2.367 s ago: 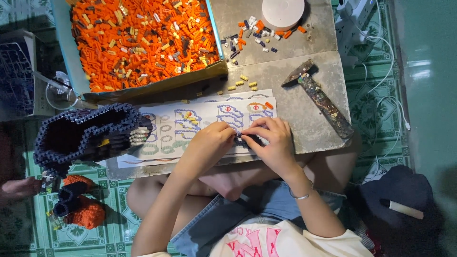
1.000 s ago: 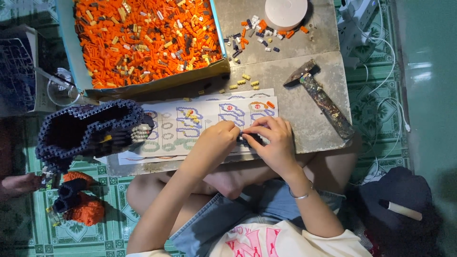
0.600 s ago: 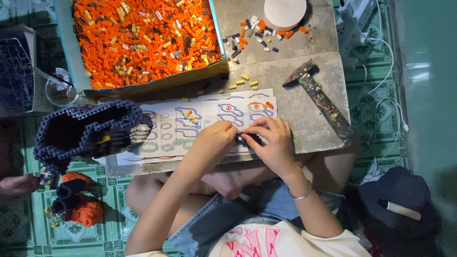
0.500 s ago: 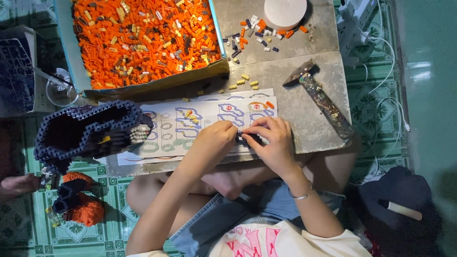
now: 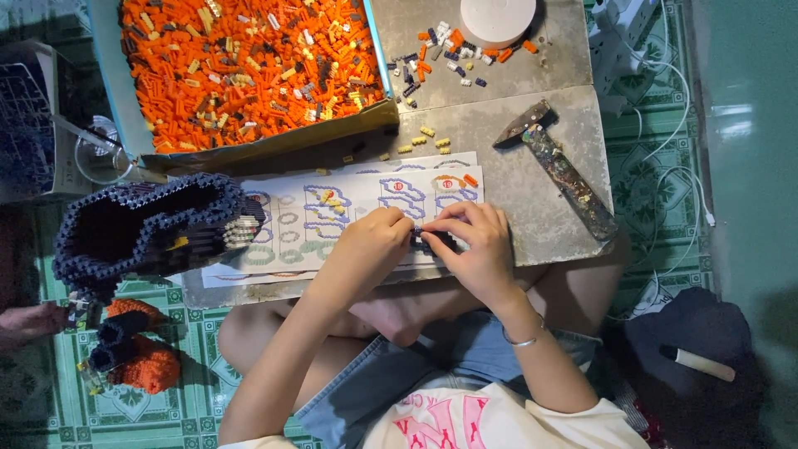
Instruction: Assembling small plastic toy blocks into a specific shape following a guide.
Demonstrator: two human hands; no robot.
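My left hand [image 5: 371, 244] and my right hand [image 5: 474, 245] meet over a small dark assembly of tiny building bricks [image 5: 431, 241], both pinching it between their fingertips. The piece rests just above the printed instruction sheet [image 5: 332, 218] on the grey slab [image 5: 532, 208]. Most of the dark assembly is hidden by my fingers. A few loose yellow and orange bricks [image 5: 434, 141] lie on the slab above the sheet.
A box full of orange bricks [image 5: 249, 62] fills the upper left. A large dark-blue brick model [image 5: 145, 229] lies left of the sheet. A hammer [image 5: 555, 166], a white round lid [image 5: 497, 17] and sorted bricks [image 5: 449, 54] sit to the right. Another person's hand [image 5: 29, 320] is at the left edge.
Both hands have stayed on the small dark assembly, with only slight finger shifts. Nothing else has moved.
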